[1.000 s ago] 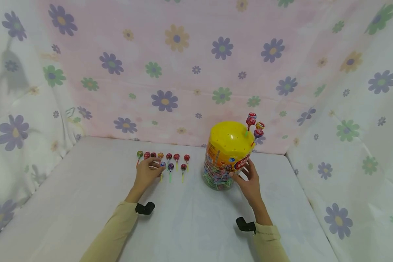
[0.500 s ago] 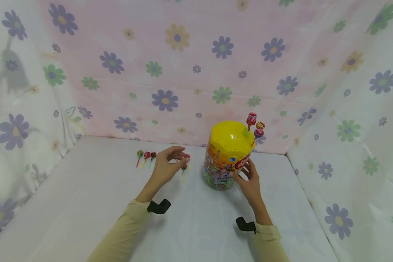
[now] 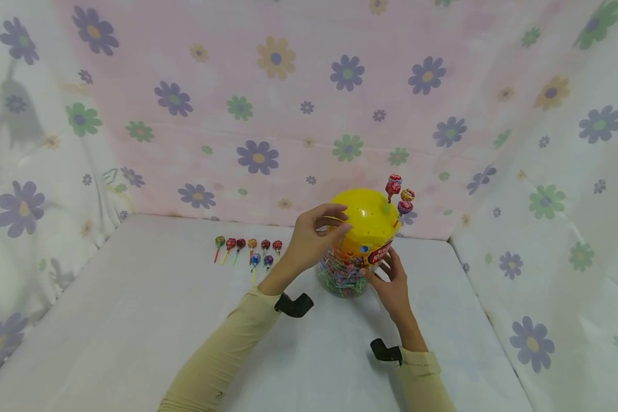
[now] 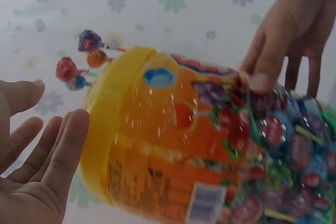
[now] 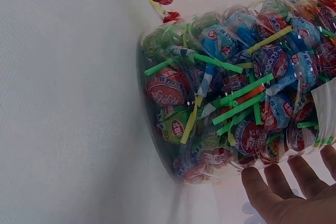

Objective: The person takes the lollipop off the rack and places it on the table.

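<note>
A clear jar of wrapped lollipops (image 5: 226,98) with a yellow lid (image 3: 365,212) stands upright on the table. Several lollipops (image 3: 404,206) stick up by their sticks from the lid's right edge. My right hand (image 3: 390,286) holds the jar low on its right side, thumb toward me and fingers spread along the wall. My left hand (image 3: 311,237) is at the lid's left side, fingers parted from the thumb. In the left wrist view nothing lies between the left fingers (image 4: 68,150) and thumb, and the fingertips are right beside the lid's rim.
Loose lollipops (image 3: 252,245) lie in two rows on the white table (image 3: 134,320), left of the jar. My left forearm overlaps the right end of the rows. A flowered cloth (image 3: 309,114) hangs behind and at both sides.
My left hand has moved right and up, from over the lollipop rows to the jar's lid, uncovering most of the rows. My right hand and the jar have stayed in place.
</note>
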